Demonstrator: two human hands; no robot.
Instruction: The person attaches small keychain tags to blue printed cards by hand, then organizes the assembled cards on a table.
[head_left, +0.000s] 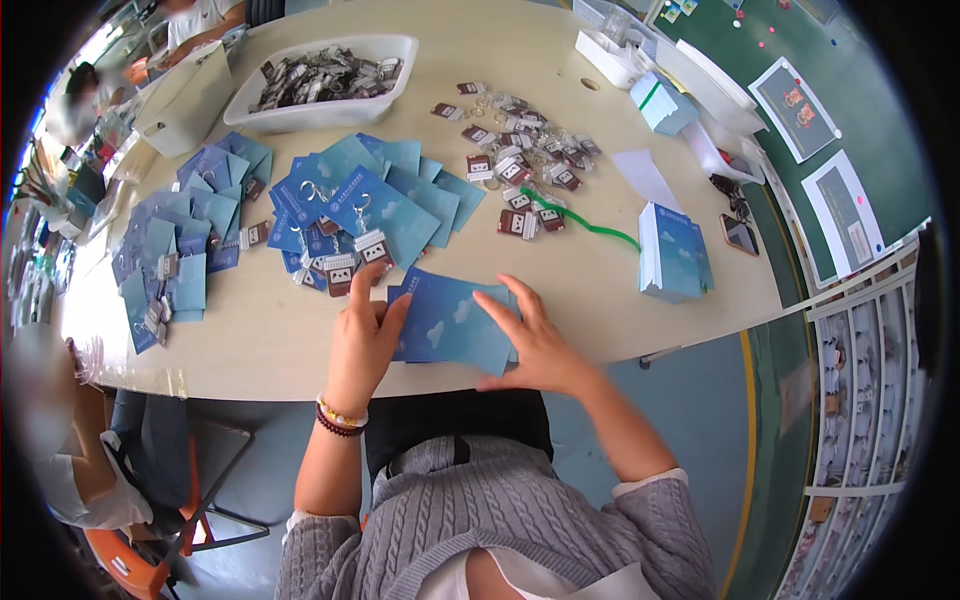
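Note:
Blue cards (447,322) with a cloud print lie in a small stack at the table's front edge, between my hands. My left hand (364,335) is at their left side, thumb by the card edge. Its raised index finger reaches the lower end of a brown-and-white keychain (371,248) lying on a blue card. My right hand (545,350) has its fingers spread at the cards' right edge, fingertips over the top card. Just beyond my left hand is a pile of blue cards (412,208) with keychains on them. Neither hand visibly grips anything.
Another card-and-keychain pile (190,235) lies left. A white tub (402,82) of keychains stands at the back; loose keychains (525,140) lie mid-table. On the right are a card stack (672,250), a green ribbon (590,226) and a phone (739,234). People sit at left.

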